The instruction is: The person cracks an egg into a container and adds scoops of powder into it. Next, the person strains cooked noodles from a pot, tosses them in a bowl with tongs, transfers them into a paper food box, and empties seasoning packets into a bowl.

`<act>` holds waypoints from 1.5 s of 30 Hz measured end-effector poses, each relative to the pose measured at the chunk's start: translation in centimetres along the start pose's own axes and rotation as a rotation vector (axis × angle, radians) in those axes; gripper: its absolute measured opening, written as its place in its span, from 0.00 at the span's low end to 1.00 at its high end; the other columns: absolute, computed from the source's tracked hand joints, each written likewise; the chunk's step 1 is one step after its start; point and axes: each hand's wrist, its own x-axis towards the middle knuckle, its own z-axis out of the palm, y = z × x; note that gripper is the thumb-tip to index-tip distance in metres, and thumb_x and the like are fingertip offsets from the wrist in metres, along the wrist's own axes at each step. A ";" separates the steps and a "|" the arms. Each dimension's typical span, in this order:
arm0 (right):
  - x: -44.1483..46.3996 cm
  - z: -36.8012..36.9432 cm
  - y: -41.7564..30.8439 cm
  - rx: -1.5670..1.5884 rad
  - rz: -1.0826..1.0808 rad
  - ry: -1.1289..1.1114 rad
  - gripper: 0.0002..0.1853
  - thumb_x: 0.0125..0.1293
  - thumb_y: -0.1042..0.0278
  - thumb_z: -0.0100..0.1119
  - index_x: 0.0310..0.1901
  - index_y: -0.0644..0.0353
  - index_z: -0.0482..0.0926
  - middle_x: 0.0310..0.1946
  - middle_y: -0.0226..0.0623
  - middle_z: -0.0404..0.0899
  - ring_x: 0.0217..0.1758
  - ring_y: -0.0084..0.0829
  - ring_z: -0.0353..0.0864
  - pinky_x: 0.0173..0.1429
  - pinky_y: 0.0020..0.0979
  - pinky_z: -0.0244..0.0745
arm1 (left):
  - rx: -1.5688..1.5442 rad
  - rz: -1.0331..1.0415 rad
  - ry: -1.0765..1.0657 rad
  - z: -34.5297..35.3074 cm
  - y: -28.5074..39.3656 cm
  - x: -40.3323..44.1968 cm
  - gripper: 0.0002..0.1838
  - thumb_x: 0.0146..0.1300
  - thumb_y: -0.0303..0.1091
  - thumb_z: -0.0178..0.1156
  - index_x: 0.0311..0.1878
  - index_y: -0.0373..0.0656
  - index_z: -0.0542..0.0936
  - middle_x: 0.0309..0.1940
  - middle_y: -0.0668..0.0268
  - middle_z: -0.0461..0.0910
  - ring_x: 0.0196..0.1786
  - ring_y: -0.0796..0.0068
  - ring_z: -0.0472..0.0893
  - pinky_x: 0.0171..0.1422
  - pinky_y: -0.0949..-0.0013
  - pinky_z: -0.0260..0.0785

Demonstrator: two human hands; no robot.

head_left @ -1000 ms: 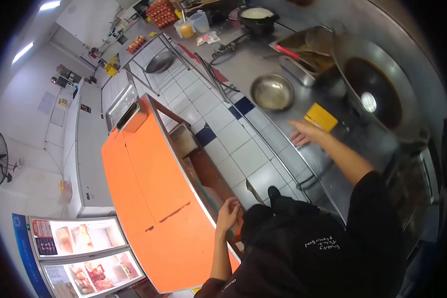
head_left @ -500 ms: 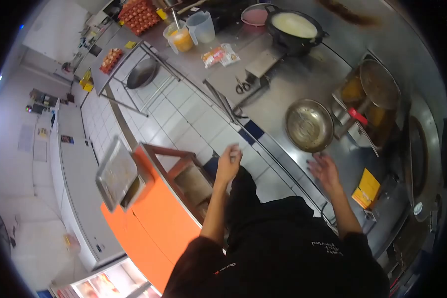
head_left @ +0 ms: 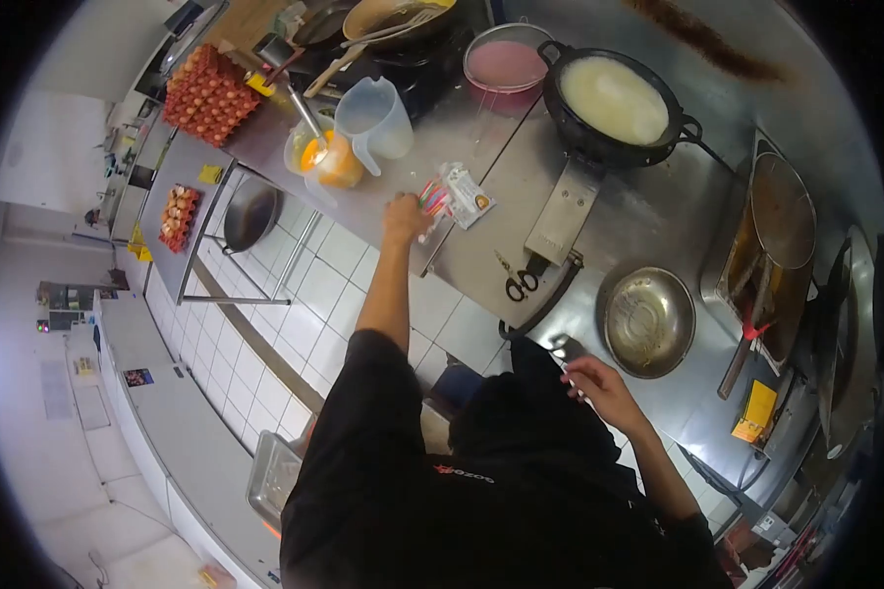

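My left hand (head_left: 405,216) reaches to the counter's front edge, its fingers curled round the near side of a small red-and-white plastic packet (head_left: 434,199). Against that packet lies a white printed packet (head_left: 468,196). Just beyond stands a measuring jug of yellow egg mix (head_left: 330,161) with a stick blender (head_left: 307,110) in it, beside a clear measuring jug (head_left: 375,116). My right hand (head_left: 604,391) hovers in front of the steel bowl (head_left: 648,322), loosely bent, fingers apart and holding nothing.
A black pan with pale batter (head_left: 614,98) sits on a burner, near a pink-filled strainer (head_left: 506,69). Scissors (head_left: 523,285) lie by the counter edge. At right are an oil fryer (head_left: 786,319), a round strainer (head_left: 784,211) and a yellow box (head_left: 755,410). Egg trays (head_left: 211,93) are stacked far left.
My left hand has moved forward from over the floor to the packet on the counter. My right hand has shifted left, away from the bowl's rim. The view has turned toward the jugs.
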 end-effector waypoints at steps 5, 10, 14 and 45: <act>11.9 4.4 -8.9 -0.188 -0.320 0.024 0.12 0.84 0.66 0.59 0.62 0.61 0.80 0.54 0.35 0.87 0.54 0.23 0.84 0.60 0.29 0.80 | -0.346 0.121 0.142 0.1 -3.3 -2.4 0.25 0.53 0.40 0.81 0.51 0.39 0.87 0.54 0.49 0.85 0.59 0.45 0.83 0.64 0.46 0.75; 24.0 11.9 -17.0 -0.444 -0.811 0.207 0.14 0.78 0.68 0.64 0.61 0.61 0.83 0.64 0.45 0.82 0.65 0.38 0.85 0.63 0.37 0.81 | -0.563 0.261 0.205 -0.3 -2.0 -7.1 0.27 0.52 0.33 0.81 0.55 0.40 0.82 0.57 0.51 0.83 0.58 0.44 0.80 0.67 0.48 0.71; 31.0 13.9 -15.9 -0.680 -0.716 0.204 0.11 0.76 0.68 0.66 0.55 0.61 0.87 0.59 0.46 0.85 0.62 0.41 0.88 0.59 0.37 0.83 | -0.663 0.385 0.214 -0.2 0.0 -8.9 0.33 0.51 0.28 0.80 0.61 0.43 0.77 0.59 0.54 0.81 0.65 0.43 0.76 0.69 0.45 0.69; 11.8 2.9 -10.5 0.074 -0.434 0.645 0.13 0.76 0.64 0.73 0.53 0.63 0.87 0.46 0.33 0.87 0.47 0.23 0.87 0.48 0.30 0.81 | -0.841 0.301 -0.222 3.5 5.6 -9.8 0.49 0.53 0.41 0.87 0.69 0.30 0.67 0.57 0.47 0.76 0.62 0.50 0.78 0.69 0.52 0.73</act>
